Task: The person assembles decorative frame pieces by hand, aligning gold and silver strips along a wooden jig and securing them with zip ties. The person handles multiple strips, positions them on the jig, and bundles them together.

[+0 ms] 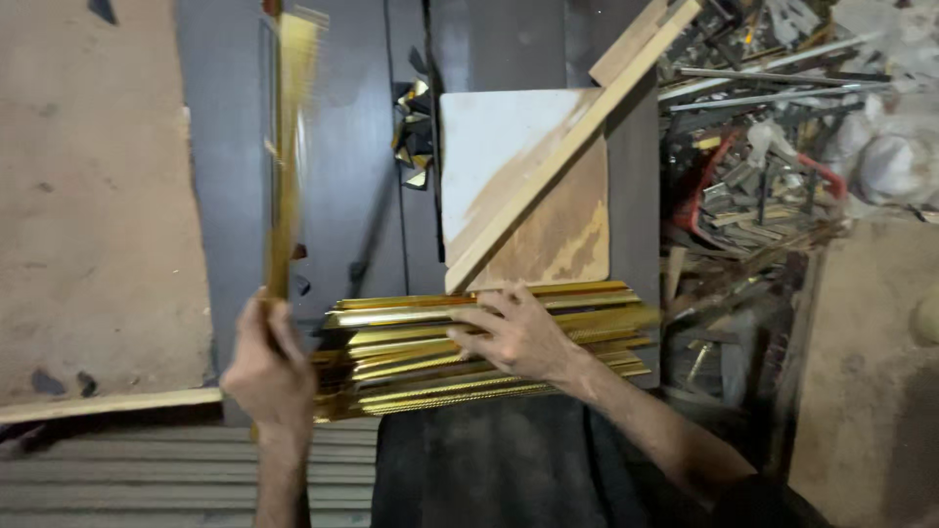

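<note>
My left hand grips the near end of a long gold moulding strip, which stands away from me over the dark table and is blurred by motion. My right hand lies palm down, fingers spread, on a stack of gold moulding strips piled crosswise at the table's near edge. The stack runs left to right under both hands.
A square board, part white and part brown, lies beyond the stack with a wooden slat slanted across it. Small gold offcuts sit on the dark table. Metal and wood scrap is heaped at the right. A brown panel lies left.
</note>
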